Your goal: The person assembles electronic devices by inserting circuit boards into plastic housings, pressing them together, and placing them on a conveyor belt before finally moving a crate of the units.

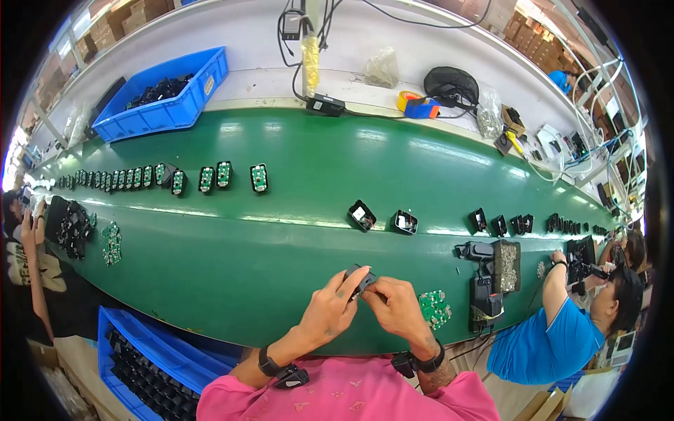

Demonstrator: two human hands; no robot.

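Housing (363, 280) between left hand (328, 309) and right hand (394, 304), circuit boards (435, 309) rightward, bin (151, 123) at back left

Green counter (232, 274): black housings with green boards (259, 178) lined up back left, open black housings (405, 222) toward the right, loose circuit boards (435, 309) by the near edge, bin of small metal bits (507, 266) right.

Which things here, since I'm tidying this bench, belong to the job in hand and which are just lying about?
Probably the job:
black casing in the left hand
loose green circuit boards
open black housings

Apparently just lying about:
clear plastic bags
orange-and-blue object
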